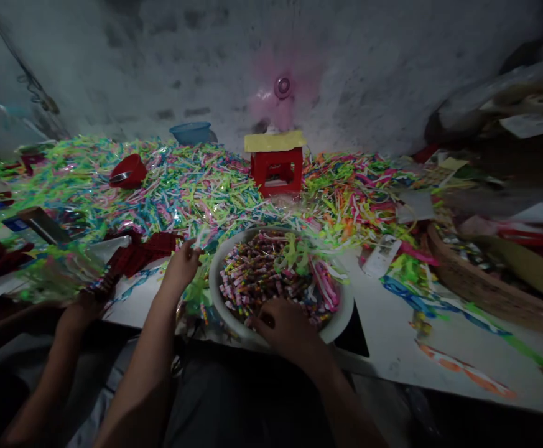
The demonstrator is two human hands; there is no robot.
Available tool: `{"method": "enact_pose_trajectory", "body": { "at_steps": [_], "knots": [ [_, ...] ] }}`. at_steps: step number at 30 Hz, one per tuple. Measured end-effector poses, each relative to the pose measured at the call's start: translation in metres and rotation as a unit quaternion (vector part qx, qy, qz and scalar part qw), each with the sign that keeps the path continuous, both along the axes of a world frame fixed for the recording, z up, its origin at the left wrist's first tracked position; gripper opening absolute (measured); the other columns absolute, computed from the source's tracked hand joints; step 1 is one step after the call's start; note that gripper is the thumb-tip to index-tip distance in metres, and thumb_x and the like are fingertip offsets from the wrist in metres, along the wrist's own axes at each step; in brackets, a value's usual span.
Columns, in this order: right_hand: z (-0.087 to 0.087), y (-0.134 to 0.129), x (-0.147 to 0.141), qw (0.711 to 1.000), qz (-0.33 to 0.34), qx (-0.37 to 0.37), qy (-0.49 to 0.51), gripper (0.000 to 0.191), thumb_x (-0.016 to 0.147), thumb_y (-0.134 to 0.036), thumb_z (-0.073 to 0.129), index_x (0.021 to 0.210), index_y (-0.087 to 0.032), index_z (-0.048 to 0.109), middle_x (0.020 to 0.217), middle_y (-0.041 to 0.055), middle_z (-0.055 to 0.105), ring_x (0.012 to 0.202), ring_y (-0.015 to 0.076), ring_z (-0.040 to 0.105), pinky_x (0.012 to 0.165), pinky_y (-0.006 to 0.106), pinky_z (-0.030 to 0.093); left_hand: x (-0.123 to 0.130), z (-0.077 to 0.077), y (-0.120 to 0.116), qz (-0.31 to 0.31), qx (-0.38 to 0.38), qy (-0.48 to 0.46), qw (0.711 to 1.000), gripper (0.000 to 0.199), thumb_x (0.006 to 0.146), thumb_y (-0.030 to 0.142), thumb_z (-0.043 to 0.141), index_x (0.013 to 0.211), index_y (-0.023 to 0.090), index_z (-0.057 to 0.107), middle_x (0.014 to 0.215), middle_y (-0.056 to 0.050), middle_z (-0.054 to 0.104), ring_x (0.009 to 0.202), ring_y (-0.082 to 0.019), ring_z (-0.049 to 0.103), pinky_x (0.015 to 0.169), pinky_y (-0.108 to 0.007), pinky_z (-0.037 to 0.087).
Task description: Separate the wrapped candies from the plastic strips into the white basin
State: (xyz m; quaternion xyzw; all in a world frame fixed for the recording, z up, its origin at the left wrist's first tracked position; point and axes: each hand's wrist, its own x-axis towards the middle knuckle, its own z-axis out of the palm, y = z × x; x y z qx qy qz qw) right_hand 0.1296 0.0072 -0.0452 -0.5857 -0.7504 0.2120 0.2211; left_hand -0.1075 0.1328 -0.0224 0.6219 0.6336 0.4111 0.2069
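Observation:
A round white basin [216, 292] stands on the table in front of me, filled with small pink, brown and yellow patterned pieces [257, 267]. Green and pink strips lie on its right part. My right hand [283, 326] reaches over the near rim with its fingers curled down to the pieces; what is between the fingertips is too dark to tell. Left of the basin, my left hand [185, 264] is raised with thumb and fingers together, beside a pale, translucent item that I cannot make out.
Colourful strips [206, 186] are heaped behind the basin, around a red stool [278, 168] and a red bowl [129, 171]. Another person's hands [82, 311] work at the left near dark red bundles [145, 252]. At the right are a brown basket [476, 283] and a pink fan [282, 88] stands behind.

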Motion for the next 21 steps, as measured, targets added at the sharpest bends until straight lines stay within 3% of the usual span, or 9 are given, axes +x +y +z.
{"method": "enact_pose_trajectory", "body": {
  "at_steps": [2,4,7,10,13,17,21],
  "knots": [
    [0.001,-0.002,0.002,1.000,0.002,-0.005,0.008,0.025,0.083,-0.043,0.062,0.074,-0.020,0.067,0.075,0.0030,0.068,0.075,0.0179,0.061,0.067,0.027,0.033,0.009,0.002,0.008,-0.002,0.047,0.160,0.986,0.042,0.083,0.020,0.054,0.123,0.009,0.056,0.112,-0.018,0.067,0.100,-0.029,0.063,0.090,-0.044,0.048],
    [0.003,-0.005,0.004,0.999,0.018,-0.008,0.032,0.020,0.083,-0.040,0.062,0.080,-0.021,0.067,0.077,0.0025,0.069,0.077,0.0183,0.061,0.068,0.027,0.034,0.037,0.004,0.008,-0.100,0.112,0.250,0.957,0.042,0.081,0.017,0.057,0.122,0.012,0.059,0.121,-0.017,0.063,0.115,-0.029,0.057,0.100,-0.045,0.042],
    [0.004,-0.005,0.009,0.994,0.060,-0.034,0.083,0.015,0.081,-0.033,0.062,0.087,-0.021,0.068,0.080,0.0017,0.070,0.075,0.0176,0.062,0.066,0.025,0.035,0.092,0.005,0.001,-0.305,0.148,0.283,0.897,0.040,0.083,0.020,0.059,0.122,0.020,0.061,0.123,-0.011,0.062,0.119,-0.025,0.054,0.103,-0.040,0.040],
    [0.003,-0.003,0.012,0.983,0.098,-0.055,0.143,0.015,0.077,-0.021,0.062,0.090,-0.020,0.069,0.090,0.0022,0.072,0.081,0.0175,0.063,0.069,0.024,0.038,0.130,0.007,-0.006,-0.361,0.129,0.292,0.876,0.037,0.083,0.021,0.058,0.119,0.024,0.064,0.115,-0.009,0.067,0.113,-0.027,0.057,0.100,-0.043,0.041],
    [0.002,-0.001,0.012,0.982,0.075,-0.026,0.172,0.016,0.080,-0.019,0.059,0.092,-0.020,0.069,0.100,0.0039,0.071,0.094,0.0191,0.062,0.080,0.026,0.039,0.139,0.007,-0.006,-0.372,0.085,0.240,0.893,0.029,0.086,0.019,0.051,0.110,0.022,0.067,0.104,-0.008,0.070,0.099,-0.024,0.063,0.090,-0.036,0.045],
    [-0.003,-0.002,0.012,0.982,-0.002,-0.010,0.187,0.010,0.082,-0.028,0.060,0.083,-0.020,0.065,0.084,0.0014,0.067,0.081,0.0174,0.059,0.071,0.027,0.038,0.129,0.001,-0.003,-0.393,0.031,0.068,0.917,0.026,0.084,0.015,0.047,0.101,0.020,0.066,0.089,-0.003,0.069,0.078,-0.016,0.062,0.074,-0.027,0.046],
    [-0.013,-0.004,0.015,0.975,-0.069,0.030,0.211,0.015,0.079,-0.033,0.061,0.074,-0.019,0.057,0.074,0.0007,0.061,0.074,0.0170,0.055,0.066,0.026,0.037,0.116,-0.006,-0.007,-0.319,0.015,-0.125,0.939,0.013,0.086,0.027,0.048,0.087,0.020,0.058,0.075,-0.001,0.061,0.069,-0.015,0.056,0.067,-0.027,0.046]
  ]
}}
